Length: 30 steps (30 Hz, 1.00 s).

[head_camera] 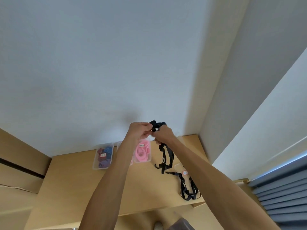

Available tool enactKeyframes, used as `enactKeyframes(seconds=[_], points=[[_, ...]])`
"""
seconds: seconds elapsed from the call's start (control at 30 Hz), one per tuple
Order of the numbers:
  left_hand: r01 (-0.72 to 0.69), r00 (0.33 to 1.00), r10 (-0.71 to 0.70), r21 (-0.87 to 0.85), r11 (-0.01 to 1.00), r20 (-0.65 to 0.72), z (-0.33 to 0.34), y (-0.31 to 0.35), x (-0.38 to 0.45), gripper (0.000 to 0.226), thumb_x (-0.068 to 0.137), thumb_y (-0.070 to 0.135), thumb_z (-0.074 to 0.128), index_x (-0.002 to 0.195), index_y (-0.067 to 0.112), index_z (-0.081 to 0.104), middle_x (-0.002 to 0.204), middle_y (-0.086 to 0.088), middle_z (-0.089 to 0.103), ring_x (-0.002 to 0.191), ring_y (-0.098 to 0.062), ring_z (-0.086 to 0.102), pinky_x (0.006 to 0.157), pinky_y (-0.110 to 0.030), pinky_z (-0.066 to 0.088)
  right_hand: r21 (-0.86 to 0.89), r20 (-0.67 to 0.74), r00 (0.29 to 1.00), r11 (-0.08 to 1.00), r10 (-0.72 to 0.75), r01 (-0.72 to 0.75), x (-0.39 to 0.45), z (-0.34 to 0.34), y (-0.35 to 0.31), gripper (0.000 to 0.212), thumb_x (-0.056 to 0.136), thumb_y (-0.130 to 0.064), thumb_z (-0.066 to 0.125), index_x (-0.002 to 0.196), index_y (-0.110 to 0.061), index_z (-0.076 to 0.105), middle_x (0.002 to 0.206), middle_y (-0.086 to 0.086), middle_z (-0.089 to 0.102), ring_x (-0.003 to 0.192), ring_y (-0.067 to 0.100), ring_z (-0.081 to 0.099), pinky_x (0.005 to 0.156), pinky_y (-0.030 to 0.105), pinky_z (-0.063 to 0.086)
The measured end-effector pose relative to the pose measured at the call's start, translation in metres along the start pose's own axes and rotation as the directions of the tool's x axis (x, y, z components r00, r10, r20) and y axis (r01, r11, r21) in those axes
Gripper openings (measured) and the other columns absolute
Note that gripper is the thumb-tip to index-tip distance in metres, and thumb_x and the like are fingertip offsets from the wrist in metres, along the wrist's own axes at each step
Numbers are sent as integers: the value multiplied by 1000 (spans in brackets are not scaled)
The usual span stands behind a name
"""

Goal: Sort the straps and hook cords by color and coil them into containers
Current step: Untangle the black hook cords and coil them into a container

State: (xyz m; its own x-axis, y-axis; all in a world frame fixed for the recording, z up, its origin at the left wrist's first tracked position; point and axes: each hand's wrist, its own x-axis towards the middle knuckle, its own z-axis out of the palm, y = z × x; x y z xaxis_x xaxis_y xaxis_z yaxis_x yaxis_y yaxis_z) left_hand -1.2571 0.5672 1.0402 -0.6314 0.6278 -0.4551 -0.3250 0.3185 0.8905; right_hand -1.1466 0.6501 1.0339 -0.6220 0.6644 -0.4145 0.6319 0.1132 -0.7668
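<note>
Black strap (163,152): held up above the desk (83,188) near the wall, its upper end with a buckle bunched between both hands; the rest hangs down, its hooked lower end reaching the desk top.
Left hand (140,131): fingers curled, pinching the buckle end.
Right hand (163,134): closed round the strap just beside the left, probably to start a coil while the tail hangs free of tangles.
Second black strap (188,188): lying loose on the desk to the right, partly under the right forearm, not yet coiled.
Pink box (142,152): clear container with a label, holding coiled pink cord.
Blue-and-red box (103,155): clear labelled container with dark blue and red pieces.
Right-hand box (180,167): clear, labelled, contents hidden by the arm; likely meant for the black ones.
</note>
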Motion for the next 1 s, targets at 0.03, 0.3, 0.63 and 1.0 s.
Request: enactKeyframes(seconds=[0.03,0.3,0.63,1.0], points=[[-77,996,82,159,984,-27,4,-2,0,11,83,0,75,95,0,76,76,-15,71,64,-25,67,58,-26,53,-186,24,1000,982,-17,22,-2,3,-4,13,86,-14,63,96,-7,61,79,8,68,64,19,62,59,27,49],[-383,843,528,803,457,102,-10,18,6,29,88,2,56,87,21,78,75,7,71,75,-19,61,62,-19,39,-732,-100,940,664,-326,152,-13,2,-48,33,84,-10,59,114,-11,43,81,1,51,76,25,57,62,30,38],[-588,809,532,327,740,251,-29,55,-19,20,89,-7,61,94,6,75,82,-3,76,70,-28,68,65,-24,54,266,168,860,862,-481,431,9,-98,-90,23,91,1,58,107,-11,69,85,7,66,69,17,58,64,25,50],[-540,778,595,699,470,201,-27,78,-14,28,89,-7,45,91,11,65,70,-4,61,59,-15,48,54,-21,36,589,225,919,797,-323,136,30,-93,-56,28,87,7,61,114,0,66,92,14,63,76,26,59,77,42,53]])
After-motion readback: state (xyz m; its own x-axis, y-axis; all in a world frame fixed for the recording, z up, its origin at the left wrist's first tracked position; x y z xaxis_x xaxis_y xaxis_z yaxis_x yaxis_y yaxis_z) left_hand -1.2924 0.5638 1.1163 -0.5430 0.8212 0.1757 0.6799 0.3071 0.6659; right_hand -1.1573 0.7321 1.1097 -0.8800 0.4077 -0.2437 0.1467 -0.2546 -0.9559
